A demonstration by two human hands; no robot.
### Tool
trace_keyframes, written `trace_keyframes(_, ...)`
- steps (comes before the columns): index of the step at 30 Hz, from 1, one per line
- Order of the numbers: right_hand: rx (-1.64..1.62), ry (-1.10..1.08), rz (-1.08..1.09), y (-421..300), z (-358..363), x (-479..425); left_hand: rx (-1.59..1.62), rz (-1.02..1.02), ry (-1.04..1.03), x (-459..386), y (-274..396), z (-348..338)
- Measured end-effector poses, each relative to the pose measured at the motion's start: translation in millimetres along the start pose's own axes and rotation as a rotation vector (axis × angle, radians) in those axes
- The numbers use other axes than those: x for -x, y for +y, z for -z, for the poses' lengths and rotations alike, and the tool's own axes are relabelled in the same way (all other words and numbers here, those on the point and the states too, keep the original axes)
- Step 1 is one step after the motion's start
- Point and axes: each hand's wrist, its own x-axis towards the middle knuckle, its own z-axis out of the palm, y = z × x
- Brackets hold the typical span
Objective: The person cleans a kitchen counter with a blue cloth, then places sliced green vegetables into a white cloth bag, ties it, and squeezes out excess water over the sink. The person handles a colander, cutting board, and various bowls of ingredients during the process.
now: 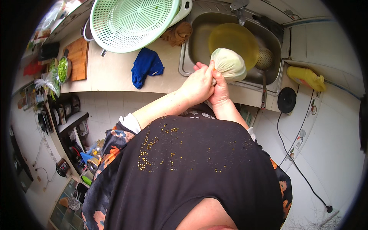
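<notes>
A pale cloth bag (229, 63), rounded and full, hangs over the near part of the sink. My left hand (201, 82) and my right hand (220, 86) press together at its gathered neck, the left with some fingertips spread beyond it. Most of the neck is hidden between the hands. Beyond the bag, a yellowish round basin (233, 37) stands in the stainless steel sink (198, 31); whether it holds liquid is hard to tell. To its right, a perforated metal skimmer (264, 59) lies with its handle over the sink's front rim.
Left of the sink are a green plastic colander (135, 26), a brown cloth (179, 33) and a blue cloth (146, 67). A wooden cutting board (79, 59) and a bowl of chopped greens (62, 70) are farther left. A faucet (240, 10) overhangs the sink; a yellow jug (305, 77) lies at right.
</notes>
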Motion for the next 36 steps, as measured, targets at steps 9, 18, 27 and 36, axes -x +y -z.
trace_keyframes(9,0.410,0.300,0.042,-71,71,9,0.164,-0.050,-0.365,42,-31,15)
trace_keyframes(18,0.781,0.194,1.292,-134,-151,137,-0.458,0.114,-0.289,69,-126,15)
trace_keyframes(27,0.817,0.982,0.201,39,99,78,-0.625,0.020,-0.414,67,-140,12)
trace_keyframes(36,0.782,0.259,0.930,-150,-121,176,-0.683,0.140,-0.529,75,-131,4)
